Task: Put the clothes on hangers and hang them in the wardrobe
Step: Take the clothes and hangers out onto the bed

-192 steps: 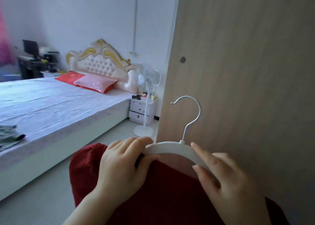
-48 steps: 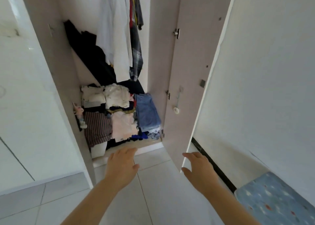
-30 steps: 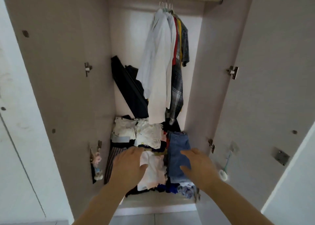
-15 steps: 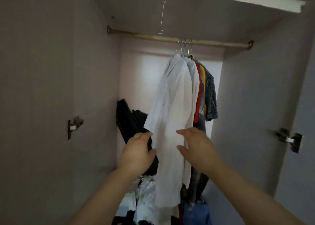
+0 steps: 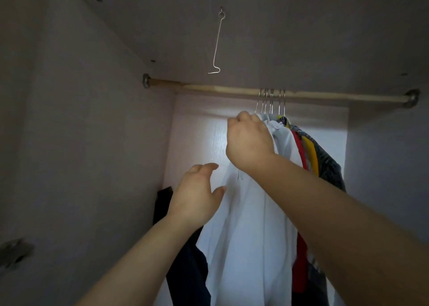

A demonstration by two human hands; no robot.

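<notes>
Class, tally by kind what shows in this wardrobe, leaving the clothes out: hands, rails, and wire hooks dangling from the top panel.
Hands: 2, left hand and right hand
Rail: 1
Wire hook: 1
Total: 4

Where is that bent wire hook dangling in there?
In the head view the wire hook hangs from the wardrobe's top panel, upper middle, above the rail and left of the bunched hanger hooks.
</notes>
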